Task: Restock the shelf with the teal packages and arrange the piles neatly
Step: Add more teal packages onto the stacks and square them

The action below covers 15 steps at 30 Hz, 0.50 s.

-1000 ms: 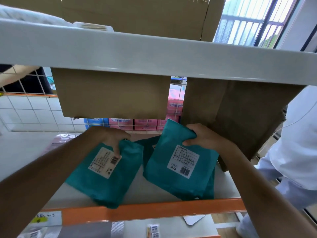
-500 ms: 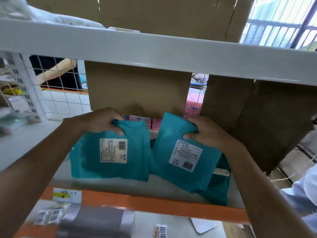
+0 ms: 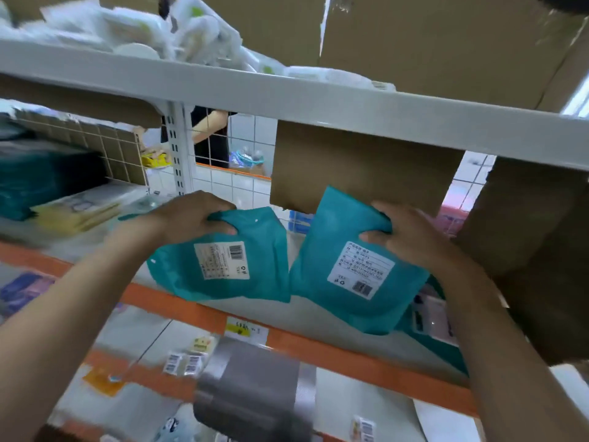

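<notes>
hands both engaged on the middle shelf level.

left hand (image 3: 191,218), centre-left of frame: fingers curled over the top edge of the left teal package (image 3: 229,266), thumb on the near face, top edge crumpled in the grip. the package is roughly upright, white label toward the camera, barcode at the label's upper right. its lower edge is at the shelf board (image 3: 242,309); contact cannot be told.

right hand (image 3: 411,237), centre-right: fingers wrapped over the top corner of the right teal package (image 3: 350,266), thumb pressed on the front above the label. this package is tilted, label skewed clockwise, barcode at its lower right. its left edge is touching or just beside the left package at mid-frame; which one cannot be told.

third teal package (image 3: 446,346) lies on the board under the right one, lower right, partly hidden by the right forearm.

orange front rail (image 3: 318,342) runs diagonally from the left edge to the lower right, with a yellow tag (image 3: 242,328) on it. cardboard box (image 3: 360,167) stands behind both held packages, under the white upper beam (image 3: 287,97). wire mesh (image 3: 242,173) backs the shelf; a person's arm (image 3: 207,122) shows through it, upper centre. dark teal stack (image 3: 41,180) and yellow packs (image 3: 76,212) sit at the left edge, blurred.
</notes>
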Motion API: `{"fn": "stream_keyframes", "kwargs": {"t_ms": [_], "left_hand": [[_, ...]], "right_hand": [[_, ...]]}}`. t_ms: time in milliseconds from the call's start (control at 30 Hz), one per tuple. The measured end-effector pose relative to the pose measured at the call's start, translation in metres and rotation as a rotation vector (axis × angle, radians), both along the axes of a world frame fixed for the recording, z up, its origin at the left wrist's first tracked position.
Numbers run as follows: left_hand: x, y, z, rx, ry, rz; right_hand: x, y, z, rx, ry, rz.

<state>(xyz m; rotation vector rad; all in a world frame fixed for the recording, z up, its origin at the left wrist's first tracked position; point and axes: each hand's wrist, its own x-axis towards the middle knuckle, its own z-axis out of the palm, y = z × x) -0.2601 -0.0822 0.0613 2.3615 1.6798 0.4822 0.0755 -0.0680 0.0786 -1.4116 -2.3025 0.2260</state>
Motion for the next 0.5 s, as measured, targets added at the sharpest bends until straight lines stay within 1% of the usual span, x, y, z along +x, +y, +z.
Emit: {"fn": "stream_keyframes", "kwargs": {"t_ms": [100,167,233,367,500], "left_hand": [[-0.047,-0.023,0.01,0.044,0.033,0.054],[-0.079,-0.038,0.014,0.089,0.074,0.079],[-0.106,-0.052,0.017,0.093,0.12,0.093],[-0.158,-0.084,0.012,0.077,0.157,0.113],[-0.218,-0.105,0.003,0.039,0.179,0.171]], "right_hand": [[-0.044,-0.016,0.007,0.021,0.025,0.006],[-0.075,-0.026,0.007,-0.032,0.064,0.028],[-0.108,-0.034,0.002,-0.09,0.097,0.055],[-0.173,-0.044,-0.014,-0.107,0.03,0.073],[-0.231,-0.051,-0.021,-0.133,0.009,0.132]]}}
